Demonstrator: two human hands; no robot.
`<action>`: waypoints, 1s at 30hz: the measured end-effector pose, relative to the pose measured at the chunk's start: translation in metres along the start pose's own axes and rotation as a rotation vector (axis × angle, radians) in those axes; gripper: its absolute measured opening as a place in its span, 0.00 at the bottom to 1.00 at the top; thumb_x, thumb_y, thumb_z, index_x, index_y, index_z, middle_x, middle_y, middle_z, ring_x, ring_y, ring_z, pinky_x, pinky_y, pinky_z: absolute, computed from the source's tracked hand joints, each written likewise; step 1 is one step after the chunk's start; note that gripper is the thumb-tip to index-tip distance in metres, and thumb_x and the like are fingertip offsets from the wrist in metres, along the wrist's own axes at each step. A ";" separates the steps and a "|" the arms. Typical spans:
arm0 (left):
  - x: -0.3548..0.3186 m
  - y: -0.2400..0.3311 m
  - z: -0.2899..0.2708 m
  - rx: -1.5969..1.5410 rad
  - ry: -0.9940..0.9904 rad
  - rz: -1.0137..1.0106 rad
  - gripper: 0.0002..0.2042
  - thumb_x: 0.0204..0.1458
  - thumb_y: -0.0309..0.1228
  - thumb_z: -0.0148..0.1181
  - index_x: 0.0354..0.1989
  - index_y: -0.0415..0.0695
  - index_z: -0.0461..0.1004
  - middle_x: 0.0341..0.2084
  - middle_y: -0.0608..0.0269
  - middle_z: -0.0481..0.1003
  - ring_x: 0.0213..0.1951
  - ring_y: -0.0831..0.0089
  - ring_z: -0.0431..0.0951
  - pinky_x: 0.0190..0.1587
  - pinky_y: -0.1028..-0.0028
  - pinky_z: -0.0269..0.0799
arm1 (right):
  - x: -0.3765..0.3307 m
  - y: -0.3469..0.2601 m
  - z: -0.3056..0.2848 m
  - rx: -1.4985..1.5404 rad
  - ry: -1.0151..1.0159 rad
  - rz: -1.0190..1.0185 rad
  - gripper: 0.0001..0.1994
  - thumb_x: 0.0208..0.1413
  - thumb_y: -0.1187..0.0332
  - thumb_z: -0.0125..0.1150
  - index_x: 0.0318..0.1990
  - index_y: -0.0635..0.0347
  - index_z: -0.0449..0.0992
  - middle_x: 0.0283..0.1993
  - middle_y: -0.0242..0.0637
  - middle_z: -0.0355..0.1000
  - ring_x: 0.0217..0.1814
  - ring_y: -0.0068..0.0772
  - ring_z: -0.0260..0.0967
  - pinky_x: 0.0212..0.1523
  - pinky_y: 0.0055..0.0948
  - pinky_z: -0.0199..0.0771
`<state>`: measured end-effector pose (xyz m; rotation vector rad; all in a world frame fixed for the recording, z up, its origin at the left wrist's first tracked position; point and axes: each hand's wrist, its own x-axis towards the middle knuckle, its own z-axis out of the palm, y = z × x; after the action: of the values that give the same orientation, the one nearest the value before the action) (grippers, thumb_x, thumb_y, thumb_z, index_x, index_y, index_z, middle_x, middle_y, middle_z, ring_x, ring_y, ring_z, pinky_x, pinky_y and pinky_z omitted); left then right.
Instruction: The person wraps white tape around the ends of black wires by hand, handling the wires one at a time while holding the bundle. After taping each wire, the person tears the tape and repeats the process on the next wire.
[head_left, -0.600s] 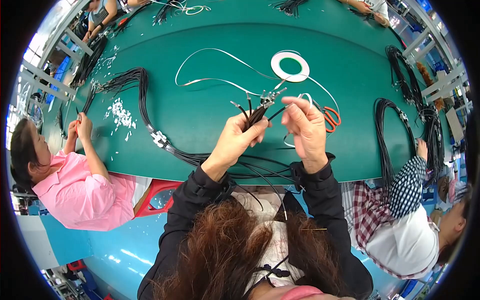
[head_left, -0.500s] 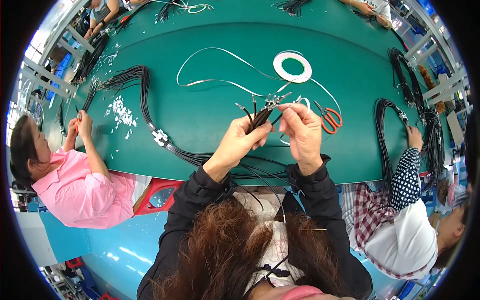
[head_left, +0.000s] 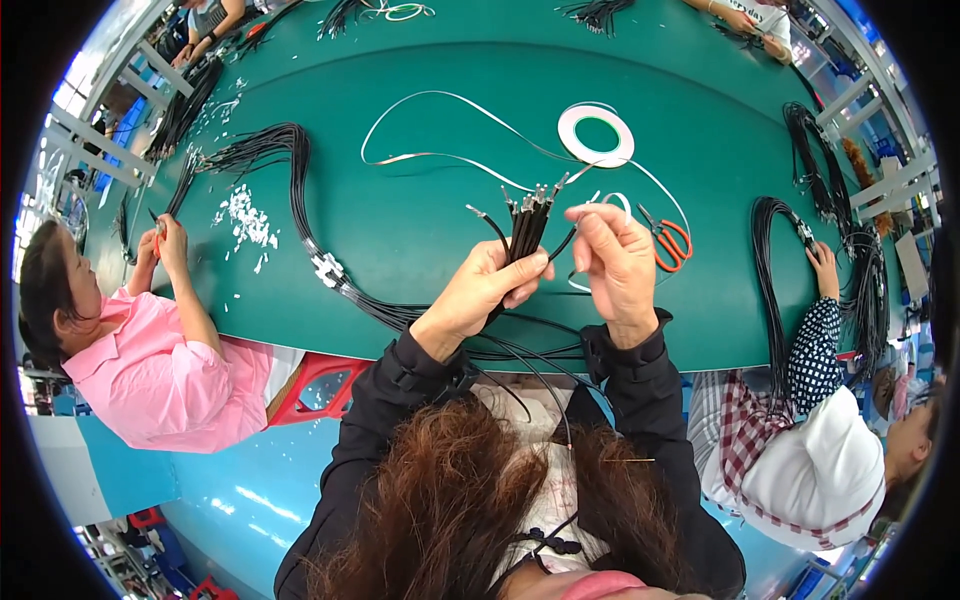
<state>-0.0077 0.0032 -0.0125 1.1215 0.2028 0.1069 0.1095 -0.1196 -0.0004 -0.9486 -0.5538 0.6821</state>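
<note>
The left hand (head_left: 485, 290) is closed around a bundle of black wires (head_left: 527, 228), fingers wrapped and thumb pressed across the front, so the bundle stands nearly upright above the fist with its metal-tipped ends fanned at the top. The right hand (head_left: 615, 262) is just beside it, thumb and forefinger pinched together near the upper part of the bundle; whether they grip a single wire or a bit of tape cannot be told. Both hands are raised over the near edge of the green table (head_left: 420, 200), with the loose lower lengths of the wires trailing down toward the person's lap.

Just right of the right hand lie orange-handled scissors (head_left: 672, 243) on the table. Beyond the hands sits a white tape roll (head_left: 596, 135), and a long white strip (head_left: 440, 155) curls from it across the tabletop. To the left a long cable harness (head_left: 290, 190) loops over the table, with white scraps (head_left: 243, 218) scattered beside it.

A person in pink (head_left: 150, 370) works at the left edge, hands up at another bundle. At the right a person in a dotted sleeve (head_left: 815, 340) touches a black cable coil (head_left: 775, 250).
</note>
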 end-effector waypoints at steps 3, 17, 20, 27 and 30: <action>0.000 -0.001 -0.002 -0.008 -0.017 -0.021 0.11 0.56 0.35 0.52 0.28 0.39 0.71 0.13 0.73 0.64 0.15 0.86 0.59 0.18 0.83 0.51 | -0.001 0.006 -0.001 -0.010 -0.007 -0.002 0.08 0.57 0.71 0.53 0.41 0.66 0.71 0.23 0.28 0.65 0.19 0.16 0.58 0.20 0.15 0.56; 0.002 -0.016 0.014 0.056 0.061 0.180 0.08 0.52 0.27 0.55 0.38 0.37 0.71 0.22 0.69 0.71 0.22 0.85 0.68 0.22 0.85 0.62 | -0.031 0.033 -0.004 -0.116 0.124 0.029 0.05 0.57 0.76 0.50 0.38 0.65 0.71 0.23 0.25 0.64 0.18 0.13 0.53 0.19 0.14 0.51; 0.001 -0.017 0.009 0.125 0.077 0.171 0.07 0.52 0.27 0.56 0.37 0.37 0.71 0.23 0.69 0.71 0.22 0.85 0.69 0.23 0.85 0.63 | -0.029 0.036 -0.016 -0.049 0.148 -0.016 0.05 0.56 0.76 0.51 0.38 0.65 0.72 0.24 0.26 0.65 0.18 0.12 0.53 0.19 0.14 0.51; 0.002 -0.009 0.016 0.142 0.073 0.177 0.07 0.50 0.26 0.57 0.36 0.37 0.71 0.23 0.68 0.71 0.22 0.83 0.70 0.25 0.83 0.66 | -0.030 0.033 -0.004 -0.099 0.209 0.031 0.03 0.57 0.75 0.51 0.36 0.62 0.70 0.19 0.23 0.60 0.17 0.12 0.50 0.19 0.15 0.51; 0.003 -0.002 0.015 0.131 0.218 0.202 0.07 0.50 0.26 0.58 0.35 0.37 0.69 0.22 0.68 0.71 0.22 0.83 0.69 0.24 0.83 0.65 | -0.025 0.033 0.000 -0.089 0.162 0.091 0.03 0.57 0.74 0.51 0.37 0.63 0.69 0.22 0.24 0.61 0.19 0.12 0.51 0.20 0.15 0.51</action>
<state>-0.0015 -0.0106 -0.0079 1.2588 0.2938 0.4022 0.0835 -0.1248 -0.0320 -1.1075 -0.4018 0.6593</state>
